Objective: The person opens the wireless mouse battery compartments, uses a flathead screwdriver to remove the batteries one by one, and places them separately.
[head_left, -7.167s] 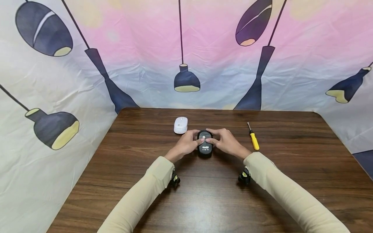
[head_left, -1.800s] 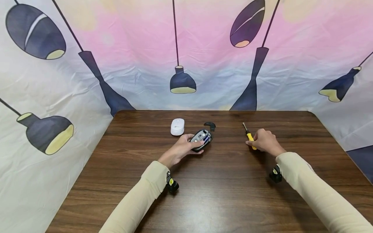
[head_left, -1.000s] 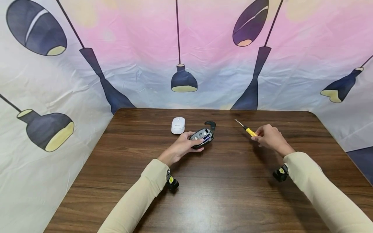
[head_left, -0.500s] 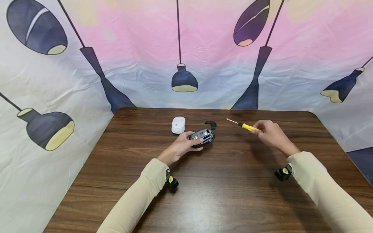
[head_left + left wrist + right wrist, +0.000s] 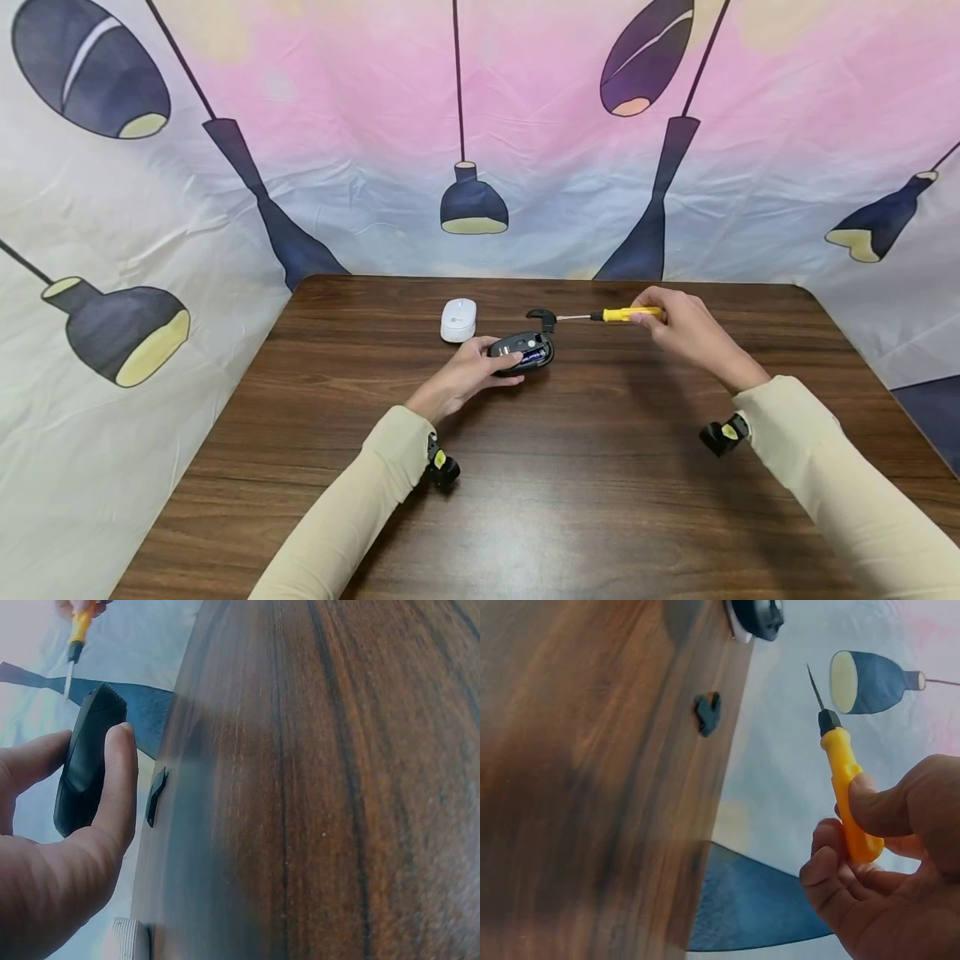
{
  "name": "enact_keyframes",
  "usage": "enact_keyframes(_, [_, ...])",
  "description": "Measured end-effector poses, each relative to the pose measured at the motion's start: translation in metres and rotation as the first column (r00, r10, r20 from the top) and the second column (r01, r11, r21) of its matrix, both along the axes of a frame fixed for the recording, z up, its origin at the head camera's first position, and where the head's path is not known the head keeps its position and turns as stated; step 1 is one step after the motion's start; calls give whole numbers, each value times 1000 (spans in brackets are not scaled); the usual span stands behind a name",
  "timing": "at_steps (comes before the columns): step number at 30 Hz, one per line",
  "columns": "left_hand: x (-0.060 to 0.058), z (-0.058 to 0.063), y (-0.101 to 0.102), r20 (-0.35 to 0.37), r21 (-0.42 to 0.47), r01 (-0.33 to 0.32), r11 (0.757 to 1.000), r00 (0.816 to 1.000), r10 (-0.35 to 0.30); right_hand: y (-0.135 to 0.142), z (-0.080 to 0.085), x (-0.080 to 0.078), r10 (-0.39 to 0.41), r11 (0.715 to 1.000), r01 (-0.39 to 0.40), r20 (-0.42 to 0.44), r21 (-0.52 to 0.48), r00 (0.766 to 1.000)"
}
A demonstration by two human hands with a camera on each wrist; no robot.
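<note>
My left hand (image 5: 467,375) grips a black computer mouse (image 5: 510,344), its underside turned up with the battery compartment uncovered and a blue battery (image 5: 536,357) showing in it. In the left wrist view the mouse (image 5: 90,761) is held above the table between thumb and fingers. My right hand (image 5: 686,329) pinches the yellow handle of a screwdriver (image 5: 618,315), whose shaft points left toward the mouse. The right wrist view shows the screwdriver (image 5: 844,776) raised off the table. Behind the mouse lies its black battery cover (image 5: 543,319), which the screwdriver's tip meets in the head view.
A white mouse (image 5: 458,320) sits on the brown wooden table (image 5: 570,483), left of the black one and near the far edge. A fabric backdrop (image 5: 360,200) printed with lamps hangs behind and to the left of the table.
The cover came off the black mouse and lies on the table. My right hand picked up the screwdriver, raised it, and swung its tip left toward the mouse. The left hand kept hold.
</note>
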State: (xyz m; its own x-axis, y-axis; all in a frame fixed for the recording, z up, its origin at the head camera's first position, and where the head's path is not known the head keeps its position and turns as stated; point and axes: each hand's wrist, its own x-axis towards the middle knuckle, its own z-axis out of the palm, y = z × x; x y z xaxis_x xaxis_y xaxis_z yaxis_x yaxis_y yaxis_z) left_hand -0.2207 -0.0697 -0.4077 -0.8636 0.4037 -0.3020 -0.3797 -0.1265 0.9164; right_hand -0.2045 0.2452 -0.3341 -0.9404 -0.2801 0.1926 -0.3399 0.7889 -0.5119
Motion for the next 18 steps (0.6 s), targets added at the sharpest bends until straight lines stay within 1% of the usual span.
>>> enact_keyframes(6, [-1,0,0,-11,-9,-3,1000,1000,3,-10,11,-2,18,1000,-18,-38,-2,999])
enact_keyframes(14, [-1,1,0,-1,-30,-12,999,1000,12,-20,21,-3,66,998,-66,-57,4,996])
enact_keyframes(18, [-1,1,-1,-7,-38,-19,999,1000,19,-25,27,-2,98,995,-97,-47,20,994])
